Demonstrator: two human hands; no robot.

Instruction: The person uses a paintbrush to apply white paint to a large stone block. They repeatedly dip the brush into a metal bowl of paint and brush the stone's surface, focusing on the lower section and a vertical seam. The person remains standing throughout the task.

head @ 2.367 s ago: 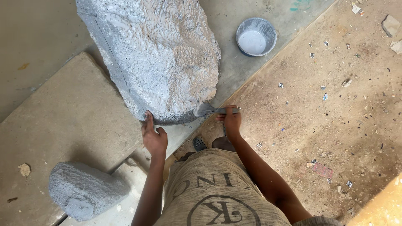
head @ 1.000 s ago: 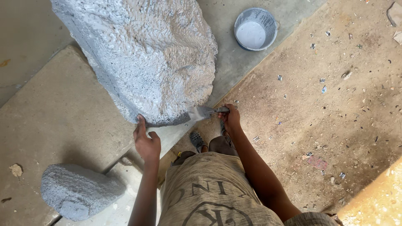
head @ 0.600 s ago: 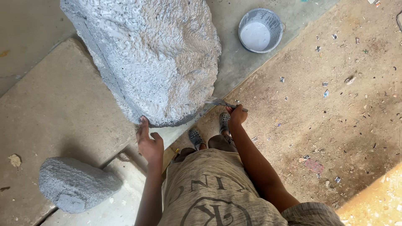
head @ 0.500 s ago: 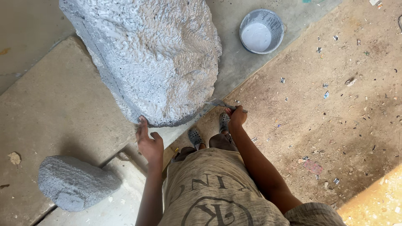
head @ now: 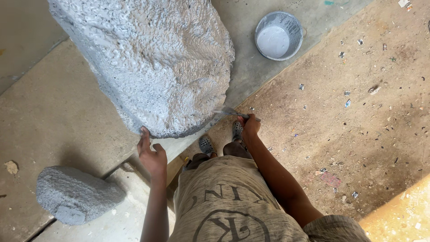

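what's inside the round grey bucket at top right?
The round grey bucket holds a pool of pale grey-white paint, with smears up its inner wall. The paint covers the bottom, so nothing below its surface shows. No brush or tool stands in it.

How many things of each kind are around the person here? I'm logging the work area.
Grey textured rocks: 2, the large rock and the small rock
Buckets: 1, the paint bucket
Brushes: 1, the brush in the right hand; the left hand touches the large rock
Total: 4
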